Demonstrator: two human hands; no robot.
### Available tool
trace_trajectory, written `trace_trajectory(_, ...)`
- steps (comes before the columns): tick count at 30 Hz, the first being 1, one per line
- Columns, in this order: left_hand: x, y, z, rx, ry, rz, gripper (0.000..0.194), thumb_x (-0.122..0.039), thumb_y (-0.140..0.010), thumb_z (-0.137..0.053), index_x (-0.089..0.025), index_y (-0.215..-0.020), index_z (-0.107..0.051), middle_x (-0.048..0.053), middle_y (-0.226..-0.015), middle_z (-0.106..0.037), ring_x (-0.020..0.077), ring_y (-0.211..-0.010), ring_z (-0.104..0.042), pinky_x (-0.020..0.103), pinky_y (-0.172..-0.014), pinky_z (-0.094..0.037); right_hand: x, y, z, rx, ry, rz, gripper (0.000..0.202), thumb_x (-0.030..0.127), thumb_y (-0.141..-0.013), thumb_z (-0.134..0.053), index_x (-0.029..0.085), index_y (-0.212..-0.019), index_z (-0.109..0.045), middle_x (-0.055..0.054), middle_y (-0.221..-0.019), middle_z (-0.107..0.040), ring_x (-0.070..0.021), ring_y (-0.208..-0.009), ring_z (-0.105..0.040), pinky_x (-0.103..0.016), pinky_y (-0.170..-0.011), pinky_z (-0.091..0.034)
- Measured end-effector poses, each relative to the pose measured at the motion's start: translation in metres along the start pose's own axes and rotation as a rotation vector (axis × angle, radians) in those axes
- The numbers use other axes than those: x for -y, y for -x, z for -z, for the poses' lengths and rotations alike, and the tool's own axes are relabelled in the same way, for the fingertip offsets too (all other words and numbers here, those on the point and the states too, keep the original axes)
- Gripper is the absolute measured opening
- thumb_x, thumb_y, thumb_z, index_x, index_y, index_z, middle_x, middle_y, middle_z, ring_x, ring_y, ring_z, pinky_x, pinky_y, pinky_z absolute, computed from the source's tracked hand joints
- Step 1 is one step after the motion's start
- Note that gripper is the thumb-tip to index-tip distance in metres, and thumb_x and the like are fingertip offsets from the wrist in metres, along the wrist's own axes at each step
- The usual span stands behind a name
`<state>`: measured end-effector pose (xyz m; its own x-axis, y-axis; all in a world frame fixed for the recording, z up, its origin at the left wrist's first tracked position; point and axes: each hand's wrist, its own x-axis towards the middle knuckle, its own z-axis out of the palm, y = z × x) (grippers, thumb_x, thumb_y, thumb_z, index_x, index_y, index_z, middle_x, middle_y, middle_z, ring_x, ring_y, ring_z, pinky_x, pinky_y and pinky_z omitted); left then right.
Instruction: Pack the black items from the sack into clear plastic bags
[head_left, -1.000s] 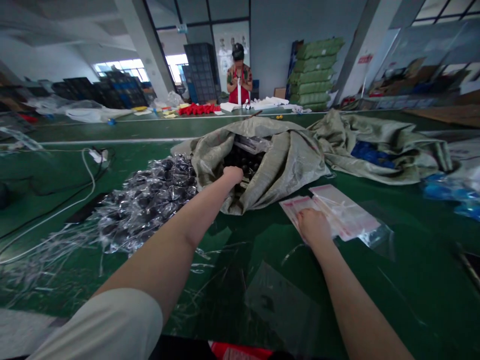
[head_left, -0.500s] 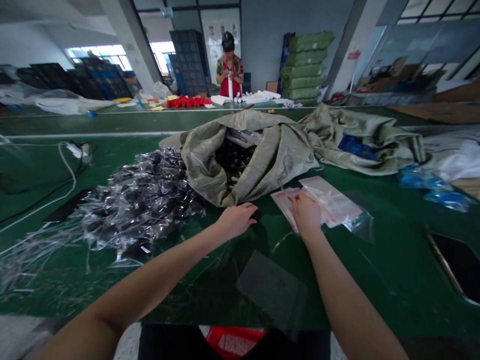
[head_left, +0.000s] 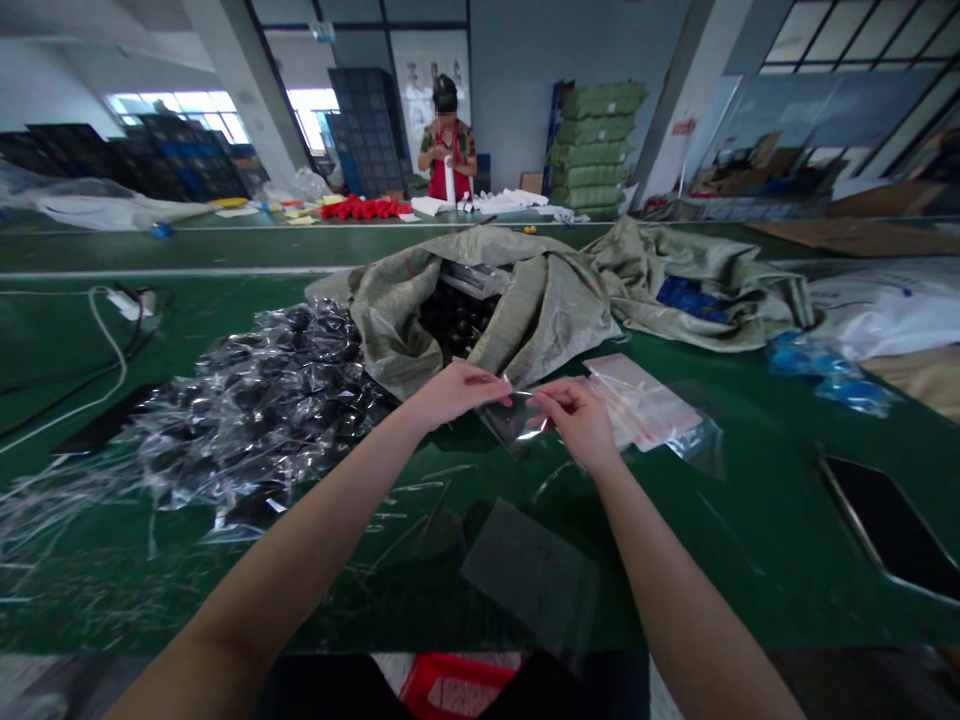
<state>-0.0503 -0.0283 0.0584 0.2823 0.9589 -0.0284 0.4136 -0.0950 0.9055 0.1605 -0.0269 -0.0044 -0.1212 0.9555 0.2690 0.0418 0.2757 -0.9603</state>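
Between my hands, in front of the sack, hangs a clear plastic bag. My left hand pinches its left edge, and the fingers of my right hand are closed on the right side. Whether my left hand also has a black piece under its fingers I cannot tell. Just beyond them an open woven sack lies on its side, with dark round pieces in its mouth. Close to my right hand is a stack of flat clear bags with pinkish edges.
A heap of bagged black pieces lies at left. A single clear bag is near the front edge; a phone lies at right. Blue bagged pieces sit before a second sack. A person stands across the tables.
My right hand has come left from the stack with a clear bag. My left hand has risen from the table and now grips the bag too. The view has shifted slightly.
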Motion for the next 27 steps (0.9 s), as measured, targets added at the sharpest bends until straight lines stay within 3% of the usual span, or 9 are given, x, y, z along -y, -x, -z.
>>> trace_trajectory(2,0.003,-0.001,-0.004,-0.026,-0.083,-0.036,0.039,-0.05,-0.074,-0.065,-0.013,-0.079,-0.077,0.003,-0.066,-0.069,0.0071,-0.05,-0.044,0.02,-0.047,-0.03,0.0,0.001,0.0,-0.075,0.125,0.088,0.029,0.044,-0.077,-0.068,0.018,-0.086,-0.062,-0.005,-0.078,-0.07,-0.0168,-0.064,-0.065,-0.029,-0.058,-0.051)
trace_trajectory(6,0.011,-0.004,-0.011,-0.27,-0.21,-0.057,0.036,-0.046,-0.077,-0.062,-0.014,-0.083,-0.078,0.001,-0.063,-0.068,0.0103,-0.051,-0.049,0.022,-0.05,-0.035,0.003,0.007,-0.006,-0.333,0.41,0.273,0.023,0.04,-0.079,-0.067,0.018,-0.079,-0.061,-0.005,-0.08,-0.066,-0.0163,-0.071,-0.06,-0.032,-0.07,-0.05)
trace_trajectory(8,0.011,-0.004,-0.014,-0.294,-0.267,-0.12,0.035,-0.044,-0.079,-0.059,-0.015,-0.086,-0.078,0.001,-0.069,-0.071,0.0125,-0.057,-0.054,0.022,-0.055,-0.039,0.004,0.008,-0.013,-0.282,0.362,0.23,0.024,0.042,-0.083,-0.062,0.019,-0.078,-0.062,-0.004,-0.076,-0.065,-0.0162,-0.069,-0.061,-0.032,-0.07,-0.051)
trace_trajectory(10,0.008,-0.001,-0.016,-0.218,-0.33,-0.217,0.034,-0.041,-0.084,-0.054,-0.016,-0.089,-0.077,0.0,-0.073,-0.071,0.0127,-0.061,-0.056,0.022,-0.059,-0.041,0.005,0.006,-0.023,-0.185,0.186,0.127,0.026,0.045,-0.083,-0.061,0.019,-0.085,-0.064,-0.004,-0.08,-0.068,-0.0175,-0.073,-0.064,-0.032,-0.069,-0.053)
trace_trajectory(13,0.002,0.004,-0.018,-0.112,-0.445,-0.33,0.034,-0.032,-0.088,-0.047,-0.014,-0.089,-0.076,-0.001,-0.067,-0.068,0.0101,-0.056,-0.052,0.02,-0.057,-0.038,0.007,-0.002,-0.037,-0.107,-0.067,-0.02,0.032,0.047,-0.075,-0.068,0.02,-0.091,-0.067,-0.005,-0.088,-0.071,-0.0206,-0.079,-0.068,-0.035,-0.07,-0.057)
trace_trajectory(15,-0.002,0.007,-0.016,-0.121,-0.489,-0.364,0.033,-0.03,-0.089,-0.046,-0.014,-0.091,-0.075,0.001,-0.067,-0.068,0.0097,-0.055,-0.052,0.02,-0.057,-0.038,0.009,-0.008,-0.043,-0.091,-0.161,-0.078,0.032,0.047,-0.071,-0.071,0.02,-0.087,-0.069,-0.004,-0.086,-0.072,-0.0214,-0.079,-0.068,-0.037,-0.071,-0.058)
trace_trajectory(18,-0.005,0.011,-0.009,-0.145,-0.479,-0.382,0.035,-0.036,-0.091,-0.046,-0.017,-0.1,-0.075,0.003,-0.075,-0.072,0.0112,-0.059,-0.056,0.021,-0.059,-0.039,0.013,-0.014,-0.045,-0.077,-0.312,-0.135,0.031,0.048,-0.069,-0.073,0.021,-0.084,-0.071,-0.003,-0.085,-0.072,-0.0217,-0.081,-0.068,-0.04,-0.078,-0.058)
trace_trajectory(23,-0.002,0.01,0.0,-0.201,-0.486,-0.307,0.053,-0.044,-0.096,-0.032,-0.015,-0.088,-0.075,0.005,-0.066,-0.069,0.0131,-0.057,-0.058,0.023,-0.058,-0.042,0.011,-0.009,-0.046,0.029,-0.601,-0.193,0.046,0.06,-0.074,-0.065,0.022,-0.098,-0.071,-0.007,-0.104,-0.072,-0.0226,-0.101,-0.066,-0.041,-0.092,-0.053)
trace_trajectory(27,0.004,0.006,-0.008,-0.221,-0.618,-0.353,0.029,-0.04,-0.089,-0.052,-0.021,-0.1,-0.071,0.005,-0.094,-0.071,0.0168,-0.081,-0.065,0.026,-0.073,-0.048,-0.003,-0.003,-0.052,-0.022,-0.557,-0.193,0.038,0.051,-0.069,-0.074,0.022,-0.094,-0.072,-0.005,-0.103,-0.073,-0.0223,-0.098,-0.067,-0.039,-0.089,-0.053)
